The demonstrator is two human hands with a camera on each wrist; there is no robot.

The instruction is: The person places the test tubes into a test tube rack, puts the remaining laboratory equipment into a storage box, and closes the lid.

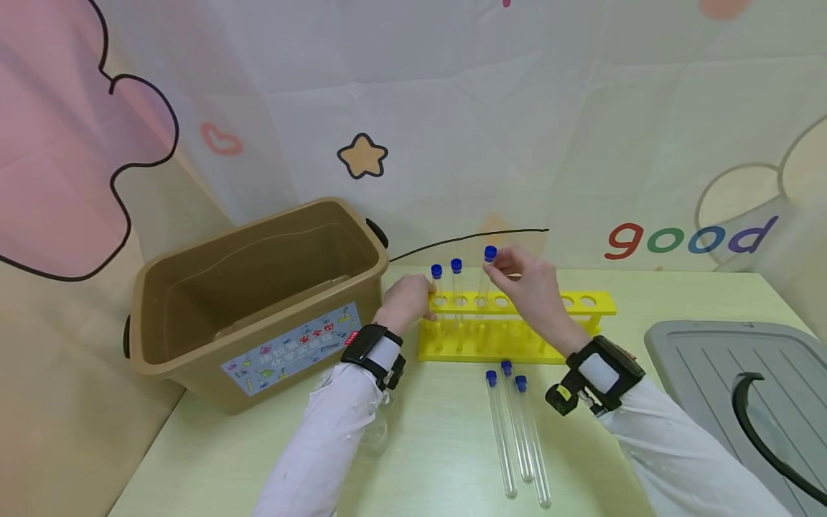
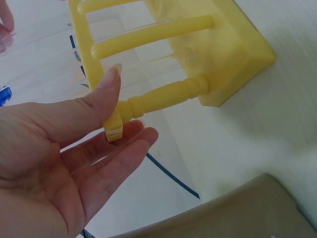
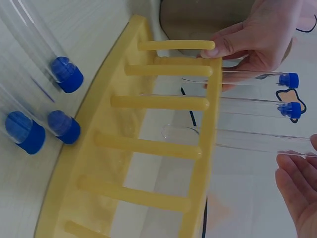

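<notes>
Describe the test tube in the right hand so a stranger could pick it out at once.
In the head view, find the big brown bin, then the yellow rack to its right. Three blue-capped tubes are in that rack. The test tube meant is the farthest from the bin, the one in the right hand, with its cap higher than the other two.

Head view bright, evenly lit; soft shadows on table [image 1: 446, 445]; wrist views duller, hazier; glints on loose tubes [image 1: 500, 438].
</notes>
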